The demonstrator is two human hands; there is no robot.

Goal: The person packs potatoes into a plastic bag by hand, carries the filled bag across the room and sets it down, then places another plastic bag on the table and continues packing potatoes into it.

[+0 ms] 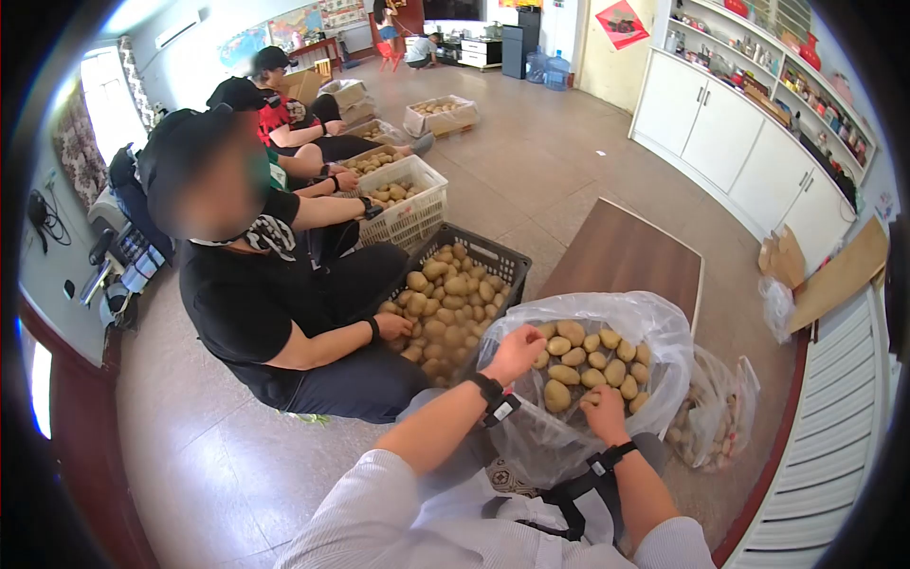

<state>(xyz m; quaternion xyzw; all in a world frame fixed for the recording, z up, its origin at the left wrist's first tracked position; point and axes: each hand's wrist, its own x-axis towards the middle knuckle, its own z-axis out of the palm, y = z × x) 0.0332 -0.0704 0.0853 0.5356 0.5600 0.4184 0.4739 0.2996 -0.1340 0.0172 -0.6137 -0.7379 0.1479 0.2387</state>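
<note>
A clear plastic bag stands wide open in front of me, with several potatoes inside it. My left hand is over the bag's left side, fingers curled together; what they hold, if anything, cannot be made out. Lower down in the bag, my right hand has its fingers closed on a potato, which they partly cover. Both of my wrists carry black straps.
Left of the bag, a black crate holds many potatoes; a co-worker reaches into it. White crates of potatoes and more people line up beyond. A brown board lies behind the bag. Another filled plastic bag sits at right.
</note>
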